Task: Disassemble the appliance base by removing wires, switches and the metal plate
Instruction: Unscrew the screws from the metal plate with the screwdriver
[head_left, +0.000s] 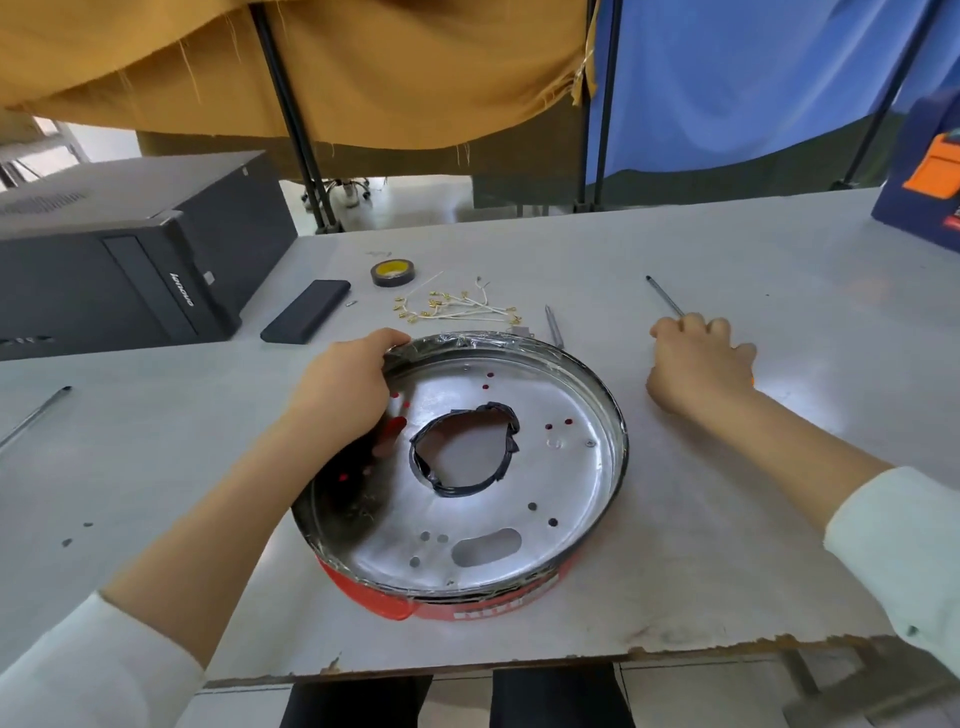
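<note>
Left hand (345, 395) gripped the appliance base (462, 478) rim; right hand (696, 366) clenched a screwdriver (665, 296). Near the table's front edge, prying could tip it.

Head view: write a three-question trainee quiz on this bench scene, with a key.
1. True or false: the left hand grips the rim of the base.
2. What does the right hand hold? A) tape roll B) screwdriver C) wires
3. Fill in: the loose wires lie on the table just beyond the ____.

Key
1. True; its fingers curl over the far left rim.
2. B; the screwdriver shaft sticks out past the curled fingers, while the tape roll sits far off by the wires.
3. base
</note>
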